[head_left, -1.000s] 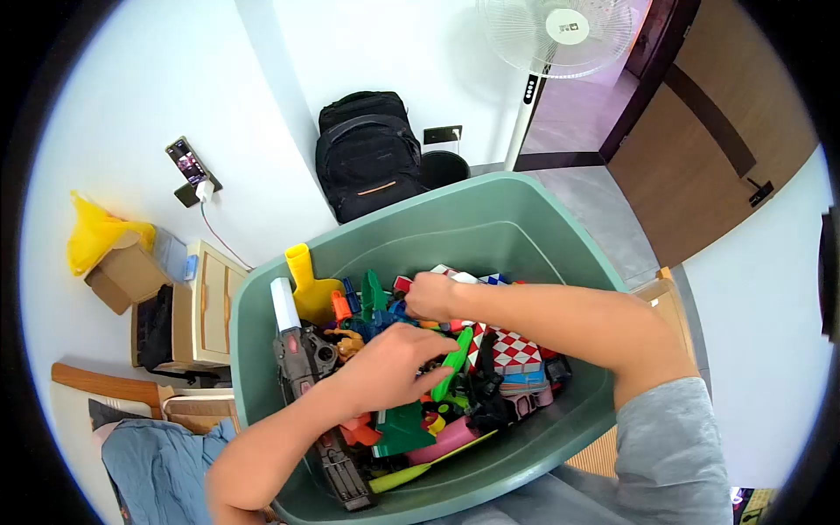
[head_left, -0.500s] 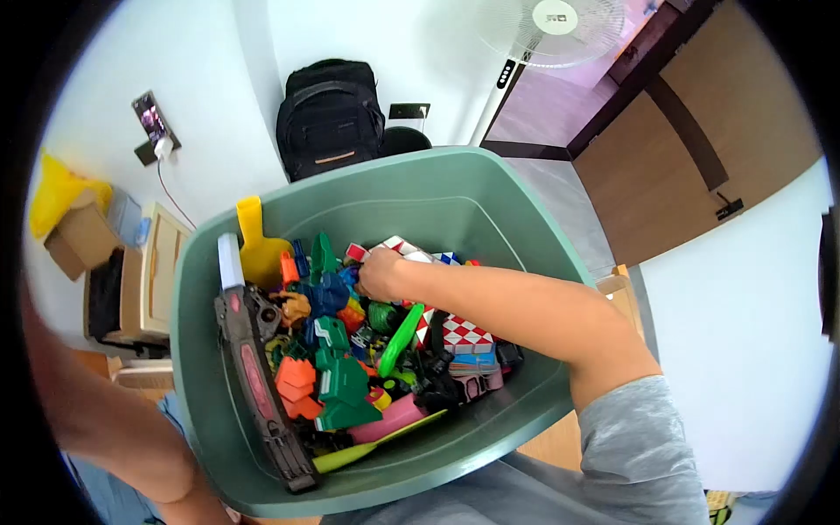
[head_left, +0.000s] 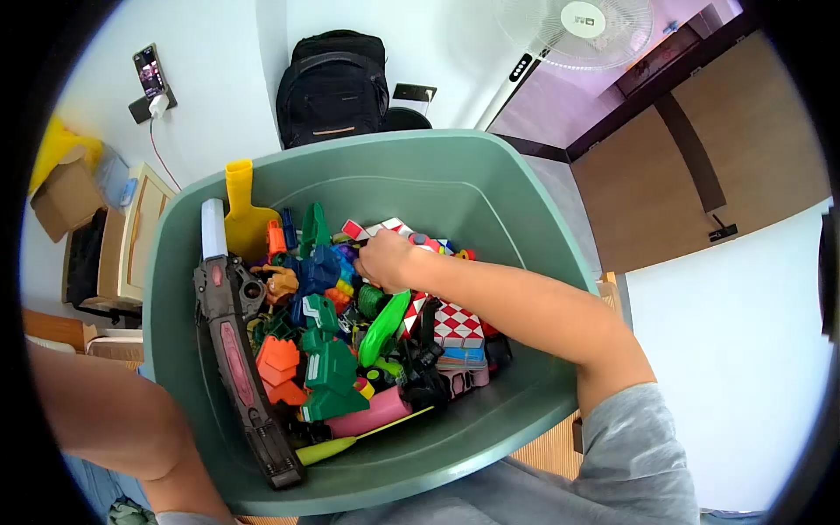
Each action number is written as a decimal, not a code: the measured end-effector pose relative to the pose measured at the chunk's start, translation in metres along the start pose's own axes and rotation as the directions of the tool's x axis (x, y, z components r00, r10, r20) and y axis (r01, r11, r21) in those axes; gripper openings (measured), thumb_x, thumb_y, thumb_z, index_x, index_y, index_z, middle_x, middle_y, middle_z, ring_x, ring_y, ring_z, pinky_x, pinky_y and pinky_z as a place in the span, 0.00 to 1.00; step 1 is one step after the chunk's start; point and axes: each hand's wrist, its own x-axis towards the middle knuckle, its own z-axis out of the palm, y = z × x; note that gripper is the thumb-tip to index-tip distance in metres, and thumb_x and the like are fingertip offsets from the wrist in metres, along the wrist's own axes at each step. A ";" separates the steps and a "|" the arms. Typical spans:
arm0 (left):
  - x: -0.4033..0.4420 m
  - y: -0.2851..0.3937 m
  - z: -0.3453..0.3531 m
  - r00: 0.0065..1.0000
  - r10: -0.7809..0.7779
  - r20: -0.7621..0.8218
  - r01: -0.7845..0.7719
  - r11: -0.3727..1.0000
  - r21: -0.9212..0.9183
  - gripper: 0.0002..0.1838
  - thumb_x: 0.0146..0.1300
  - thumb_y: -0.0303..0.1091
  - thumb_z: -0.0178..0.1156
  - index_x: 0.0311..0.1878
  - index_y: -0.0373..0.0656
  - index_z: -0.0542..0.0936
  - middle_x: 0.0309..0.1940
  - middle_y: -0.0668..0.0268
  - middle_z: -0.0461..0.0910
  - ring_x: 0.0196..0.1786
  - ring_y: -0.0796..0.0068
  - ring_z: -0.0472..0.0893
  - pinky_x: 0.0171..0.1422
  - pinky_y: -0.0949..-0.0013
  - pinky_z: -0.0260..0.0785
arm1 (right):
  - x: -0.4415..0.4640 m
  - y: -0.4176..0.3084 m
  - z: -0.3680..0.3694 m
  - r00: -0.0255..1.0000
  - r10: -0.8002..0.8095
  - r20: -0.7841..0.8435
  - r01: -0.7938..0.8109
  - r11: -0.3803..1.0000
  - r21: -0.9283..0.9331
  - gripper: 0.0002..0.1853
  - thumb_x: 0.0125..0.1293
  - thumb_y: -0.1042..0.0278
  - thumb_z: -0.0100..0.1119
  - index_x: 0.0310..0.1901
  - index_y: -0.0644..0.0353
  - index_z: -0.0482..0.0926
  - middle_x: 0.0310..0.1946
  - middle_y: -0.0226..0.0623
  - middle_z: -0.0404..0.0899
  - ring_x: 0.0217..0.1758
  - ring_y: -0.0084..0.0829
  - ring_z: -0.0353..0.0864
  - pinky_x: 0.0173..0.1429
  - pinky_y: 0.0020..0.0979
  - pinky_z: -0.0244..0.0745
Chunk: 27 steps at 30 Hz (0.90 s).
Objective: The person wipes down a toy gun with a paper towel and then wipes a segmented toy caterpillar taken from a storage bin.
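Note:
My right hand (head_left: 382,260) reaches into a large green plastic tub (head_left: 547,210) full of toys. Its fingers are curled and point down among the pieces; anything they hold is hidden beneath the hand. Right around it lie a red-and-white snake puzzle (head_left: 353,229), dark blue toy parts (head_left: 319,269) and a dark green ball-like piece (head_left: 371,302). A bright green toy piece (head_left: 383,328) lies just below the wrist. Of my left side only the bare arm shows at the lower left, outside the tub; the left hand is beyond the view.
A long dark toy gun (head_left: 236,359) leans along the tub's left side, near a yellow shovel-like toy (head_left: 249,223). A black backpack (head_left: 334,92) and a standing fan (head_left: 512,83) are behind the tub. A phone (head_left: 150,72) charges on the wall.
The camera view has shifted, so the tub appears slightly lower left and larger. My right hand stays among the toys near the snake puzzle. The left arm has moved a little.

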 end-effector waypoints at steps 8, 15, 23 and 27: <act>0.003 -0.008 0.004 0.999 -0.013 0.037 0.012 0.999 0.039 0.21 0.66 0.39 0.50 0.56 0.35 0.76 0.56 0.54 0.75 0.59 0.66 0.73 0.65 0.63 0.62 | -0.008 0.008 -0.021 0.997 0.019 -0.070 -0.020 1.000 -0.003 0.16 0.46 0.56 0.68 0.37 0.53 0.82 0.31 0.34 0.83 0.39 0.37 0.84 0.38 0.37 0.77; 0.003 -0.011 0.005 0.999 -0.018 0.047 0.015 0.998 0.053 0.21 0.66 0.39 0.51 0.57 0.36 0.75 0.56 0.54 0.75 0.59 0.66 0.73 0.65 0.63 0.62 | -0.021 0.007 -0.034 0.986 -0.021 -0.164 0.020 1.000 -0.006 0.20 0.44 0.54 0.69 0.36 0.57 0.81 0.28 0.39 0.83 0.36 0.39 0.84 0.38 0.37 0.77; 0.005 -0.014 0.011 0.999 -0.007 0.050 0.003 0.997 0.075 0.22 0.66 0.39 0.52 0.58 0.36 0.75 0.57 0.54 0.74 0.60 0.66 0.73 0.66 0.63 0.62 | -0.035 0.009 -0.046 0.981 0.014 -0.195 -0.011 1.000 0.017 0.21 0.43 0.55 0.70 0.37 0.58 0.80 0.25 0.37 0.82 0.32 0.39 0.84 0.35 0.37 0.77; 0.006 -0.016 0.011 0.998 -0.011 0.055 0.006 0.996 0.090 0.22 0.65 0.39 0.52 0.58 0.36 0.74 0.57 0.54 0.74 0.60 0.66 0.73 0.66 0.64 0.62 | -0.051 0.010 -0.051 0.980 0.020 -0.198 -0.014 0.999 0.032 0.21 0.43 0.55 0.70 0.38 0.58 0.80 0.24 0.37 0.82 0.30 0.39 0.84 0.34 0.37 0.77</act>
